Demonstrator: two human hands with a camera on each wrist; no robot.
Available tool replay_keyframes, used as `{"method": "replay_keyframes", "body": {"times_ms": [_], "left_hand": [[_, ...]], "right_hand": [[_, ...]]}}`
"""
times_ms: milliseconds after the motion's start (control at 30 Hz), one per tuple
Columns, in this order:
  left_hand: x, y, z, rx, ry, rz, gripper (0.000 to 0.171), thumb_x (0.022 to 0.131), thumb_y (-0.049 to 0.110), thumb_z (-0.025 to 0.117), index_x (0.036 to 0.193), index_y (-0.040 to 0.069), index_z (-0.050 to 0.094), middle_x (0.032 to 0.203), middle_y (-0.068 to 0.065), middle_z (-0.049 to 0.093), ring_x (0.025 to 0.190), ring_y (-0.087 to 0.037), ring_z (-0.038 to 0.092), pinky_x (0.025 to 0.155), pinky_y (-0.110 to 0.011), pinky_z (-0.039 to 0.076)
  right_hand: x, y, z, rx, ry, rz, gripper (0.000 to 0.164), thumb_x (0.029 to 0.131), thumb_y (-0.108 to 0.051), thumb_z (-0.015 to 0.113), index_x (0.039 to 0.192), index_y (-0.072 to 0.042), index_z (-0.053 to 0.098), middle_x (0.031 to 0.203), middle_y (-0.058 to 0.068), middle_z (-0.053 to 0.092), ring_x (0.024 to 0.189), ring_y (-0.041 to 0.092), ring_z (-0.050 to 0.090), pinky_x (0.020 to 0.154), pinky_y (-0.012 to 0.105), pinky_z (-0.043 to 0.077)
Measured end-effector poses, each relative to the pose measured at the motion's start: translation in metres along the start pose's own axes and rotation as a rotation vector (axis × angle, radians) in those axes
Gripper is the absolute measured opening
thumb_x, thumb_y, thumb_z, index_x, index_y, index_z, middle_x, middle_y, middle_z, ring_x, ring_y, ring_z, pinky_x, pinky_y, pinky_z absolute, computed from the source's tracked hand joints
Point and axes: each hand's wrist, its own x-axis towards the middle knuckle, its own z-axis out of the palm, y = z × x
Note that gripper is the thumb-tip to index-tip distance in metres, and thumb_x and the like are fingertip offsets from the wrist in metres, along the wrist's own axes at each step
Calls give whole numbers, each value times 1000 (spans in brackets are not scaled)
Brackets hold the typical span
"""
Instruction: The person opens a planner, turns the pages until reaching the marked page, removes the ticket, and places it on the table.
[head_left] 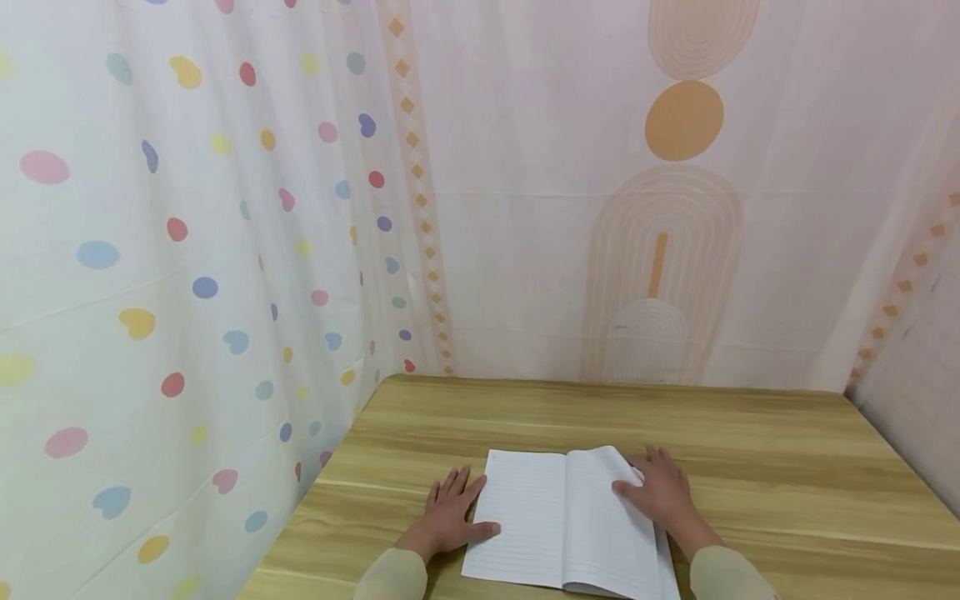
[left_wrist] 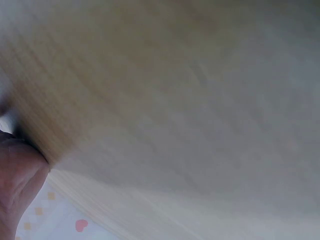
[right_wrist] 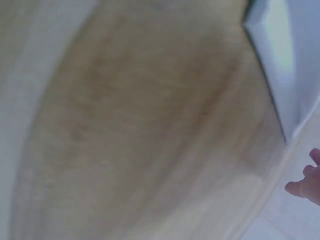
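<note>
An open lined notebook (head_left: 521, 517) lies on the wooden table in the head view. Its right-hand page (head_left: 607, 517) bows upward, with another sheet edge showing beneath it on the right. My left hand (head_left: 450, 517) rests flat at the notebook's left edge, fingers spread, its thumb over the lined page. At the upper right of the notebook, my right hand (head_left: 663, 492) has its fingers extended and its thumb lying on the raised page. In the right wrist view, fingertips (right_wrist: 305, 182) show at the right border beside the white notebook edge (right_wrist: 280, 65).
The wood-grain table (head_left: 787, 467) stretches out beyond both hands. A dotted curtain (head_left: 187, 333) hangs along its left side, and a patterned curtain (head_left: 517, 250) hangs behind its back edge. Both wrist views are mostly blurred table surface.
</note>
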Motion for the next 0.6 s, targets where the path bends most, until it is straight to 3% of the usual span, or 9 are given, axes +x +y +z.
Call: {"method": "replay_keyframes", "body": {"times_ms": [200, 400, 600], "left_hand": [[-2, 2, -1, 3, 9, 9, 89, 88, 60, 64, 154, 6, 36, 160, -26, 17, 148, -46, 10, 113, -66, 3], [-4, 3, -2, -6, 11, 10, 87, 89, 57, 65, 153, 6, 36, 160, -26, 17, 147, -46, 10, 113, -67, 3], [-3, 2, -2, -15, -3, 6, 87, 90, 57, 64, 155, 7, 34, 161, -26, 15, 148, -46, 9, 113, -67, 2]], "right_hand": [[8, -13, -10, 133, 14, 18, 48, 93, -28, 68, 127, 6, 62, 132, 33, 54, 126, 52, 46, 102, 63, 36], [13, -38, -20, 478, -91, 117, 56, 100, -38, 59, 141, 0, 53, 132, 23, 59, 116, 37, 58, 95, 54, 48], [17, -60, -17, 800, -136, 90, 65, 103, -30, 55, 153, 2, 30, 136, 27, 56, 118, 37, 59, 99, 51, 47]]}}
